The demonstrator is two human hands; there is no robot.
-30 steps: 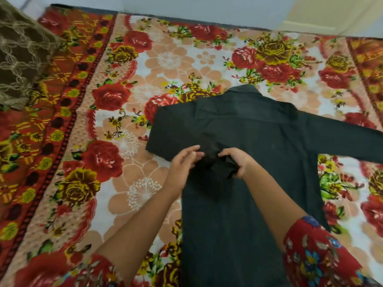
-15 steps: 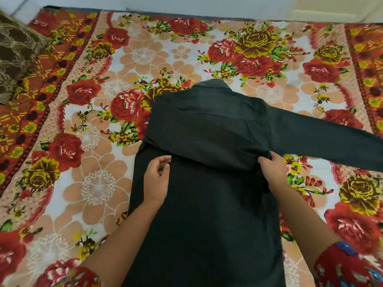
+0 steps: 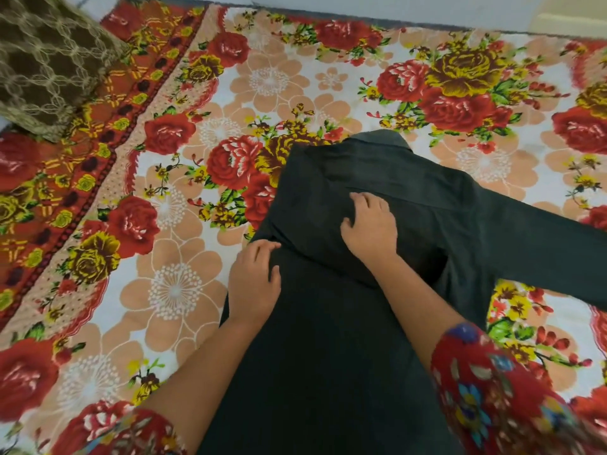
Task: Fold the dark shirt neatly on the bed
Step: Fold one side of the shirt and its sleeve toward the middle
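The dark shirt (image 3: 328, 339) lies back-up on the floral bed sheet (image 3: 184, 224), collar (image 3: 377, 139) pointing away from me. Its left sleeve is folded across the back; the right sleeve (image 3: 542, 238) stretches out to the right. My left hand (image 3: 254, 284) rests flat on the shirt's left edge, just below the folded sleeve. My right hand (image 3: 369, 228) presses on the folded sleeve near the middle of the back, fingers slightly bent. Neither hand grips the cloth.
A brown patterned pillow (image 3: 49, 60) sits at the top left corner of the bed. The wall (image 3: 361, 8) runs along the far edge. Bare sheet lies to the left of the shirt and beyond the collar.
My right hand has moved from the shirt's right armpit leftward onto the folded sleeve at mid-back. My left hand stays at the left edge. The view has shifted slightly.
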